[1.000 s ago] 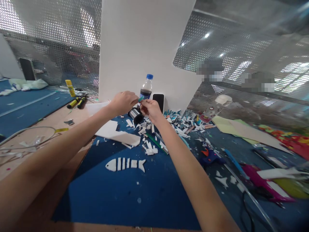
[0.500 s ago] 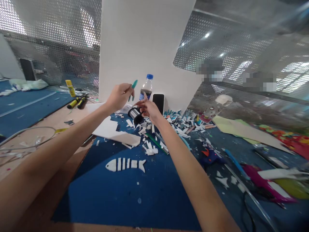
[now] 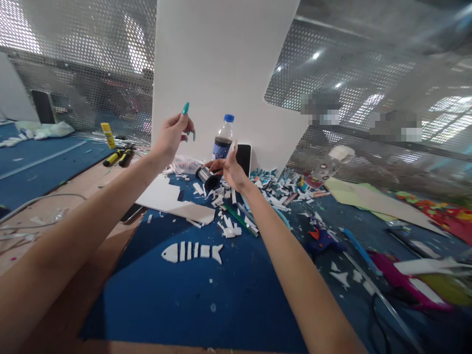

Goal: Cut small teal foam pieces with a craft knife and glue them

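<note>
My left hand [image 3: 174,132] is raised in front of the white board, left of the soda bottle [image 3: 222,142]. Its fingers are curled in and the thumb points up; whatever they pinch is too thin or hidden to make out. My right hand [image 3: 233,169] is at a black-flanged spool of silvery wire [image 3: 205,174], its fingers bent over the spool's upper right side and its thumb upright. Part of the spool is hidden by those fingers. Nearer to me, white fish-shaped pieces [image 3: 190,251] lie in a row on the blue mat [image 3: 177,305].
White scraps [image 3: 283,189] are heaped right of the spool, a cut white sheet [image 3: 173,201] left of it. A phone [image 3: 244,158] leans on the white board [image 3: 221,59]. Yellow-handled pliers [image 3: 118,156] and a glue stick [image 3: 107,135] are at left, a blue glue gun [image 3: 324,238] at right.
My left hand has moved left and up, away from the spool. The right hand has shifted slightly, its thumb now upright. The fish pieces have not moved.
</note>
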`<state>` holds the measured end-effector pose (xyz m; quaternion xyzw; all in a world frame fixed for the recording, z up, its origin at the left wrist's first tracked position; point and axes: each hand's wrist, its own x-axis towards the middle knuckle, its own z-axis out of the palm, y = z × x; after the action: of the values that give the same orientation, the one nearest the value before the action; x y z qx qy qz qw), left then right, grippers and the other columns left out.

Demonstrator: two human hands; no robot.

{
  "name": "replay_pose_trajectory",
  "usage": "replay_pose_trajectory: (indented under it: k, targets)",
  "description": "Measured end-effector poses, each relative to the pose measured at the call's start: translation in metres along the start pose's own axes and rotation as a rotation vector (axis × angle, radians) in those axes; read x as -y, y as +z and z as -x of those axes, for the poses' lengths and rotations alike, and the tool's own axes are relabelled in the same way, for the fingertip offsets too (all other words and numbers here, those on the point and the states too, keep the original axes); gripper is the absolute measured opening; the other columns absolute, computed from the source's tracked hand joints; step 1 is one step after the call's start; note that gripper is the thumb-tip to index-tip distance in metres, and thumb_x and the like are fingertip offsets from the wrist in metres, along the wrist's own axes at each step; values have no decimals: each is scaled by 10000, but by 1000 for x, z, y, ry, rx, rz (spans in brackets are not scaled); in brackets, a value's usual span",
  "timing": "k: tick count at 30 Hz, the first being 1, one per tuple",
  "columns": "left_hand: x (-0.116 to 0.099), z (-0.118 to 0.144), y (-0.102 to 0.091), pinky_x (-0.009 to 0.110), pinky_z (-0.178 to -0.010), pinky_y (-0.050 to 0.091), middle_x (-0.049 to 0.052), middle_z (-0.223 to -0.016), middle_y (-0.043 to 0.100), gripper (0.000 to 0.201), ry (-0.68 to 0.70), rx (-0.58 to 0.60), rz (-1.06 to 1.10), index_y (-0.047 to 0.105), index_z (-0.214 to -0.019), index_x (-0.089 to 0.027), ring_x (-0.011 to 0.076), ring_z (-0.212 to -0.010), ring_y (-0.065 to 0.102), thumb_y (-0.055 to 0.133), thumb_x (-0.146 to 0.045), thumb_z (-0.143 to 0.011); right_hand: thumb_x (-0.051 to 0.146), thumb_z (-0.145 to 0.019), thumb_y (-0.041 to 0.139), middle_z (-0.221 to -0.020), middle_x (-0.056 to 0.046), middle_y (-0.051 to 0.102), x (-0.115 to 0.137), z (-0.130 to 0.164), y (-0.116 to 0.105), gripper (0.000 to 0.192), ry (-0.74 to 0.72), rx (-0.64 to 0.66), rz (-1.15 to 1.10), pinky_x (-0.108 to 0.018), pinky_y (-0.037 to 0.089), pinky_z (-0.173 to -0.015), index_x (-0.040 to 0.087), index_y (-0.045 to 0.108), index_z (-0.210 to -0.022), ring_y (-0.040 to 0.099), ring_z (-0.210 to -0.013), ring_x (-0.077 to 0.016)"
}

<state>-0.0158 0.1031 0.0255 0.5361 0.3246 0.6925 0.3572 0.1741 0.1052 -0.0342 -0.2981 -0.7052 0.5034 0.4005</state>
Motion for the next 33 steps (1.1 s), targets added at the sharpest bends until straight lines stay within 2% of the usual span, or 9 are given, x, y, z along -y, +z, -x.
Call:
replay_pose_trajectory:
  k: [3,6,9,12,17,25,30,33]
  targets:
    - [-2,-3,-1,127,-470,346,-7,-572,463,375,-42,-42,30,500,-524,-158,59,-537,414,443,-225,-888,810,-753,203,-844,-85,663,0,1,-1,775,-7,12,-30,-323,377,-712,181,629,-598,553,-865,-213]
    - [-3,-4,-1,141,-507,366,-6,-586,472,369,-70,-58,58,492,-526,-162,69,-565,431,442,-240,-884,730,-792,356,-790,-70,660,1,2,0,641,-24,-4,-37,-313,381,-697,187,622,-581,562,-801,-189]
    - [-2,-4,-1,156,-528,369,-4,-603,482,360,-73,-68,68,490,-533,-163,74,-579,441,451,-253,-879,642,-790,491,-722,-48,649,1,3,1,530,-44,-20,-28,-310,382,-715,185,615,-552,562,-734,-163]
    - [-2,-5,-2,157,-532,361,-3,-610,476,360,-73,-88,55,488,-530,-161,75,-586,430,456,-243,-879,592,-778,553,-652,-29,629,1,2,1,497,-70,-34,-24,-313,383,-755,178,599,-506,570,-719,-153]
    - [0,-6,-3,157,-539,363,1,-623,467,361,-83,-83,46,484,-535,-162,79,-596,426,439,-239,-884,553,-769,591,-629,-25,624,0,2,1,461,-117,-37,-41,-328,390,-764,181,609,-498,581,-697,-153]
    - [4,-6,-3,174,-547,376,-5,-635,463,347,-68,-41,13,458,-556,-177,81,-596,443,481,-335,-864,570,-803,520,-571,-35,585,12,4,7,483,-206,-25,-111,-373,400,-874,196,620,-513,586,-728,-180]
    - [4,-4,-2,194,-625,425,4,-681,520,333,-36,36,60,451,-586,-184,96,-705,527,470,-368,-863,534,-793,563,-565,-11,544,18,2,11,395,-197,-58,-185,-337,442,-693,200,589,-584,546,-598,-146]
    - [-2,2,-1,246,-772,466,38,-909,621,356,-42,140,139,409,-594,-174,125,-951,574,430,-384,-881,494,-817,553,-510,37,444,19,2,11,369,-178,-139,-225,-277,364,-521,211,508,-583,406,-462,-94]
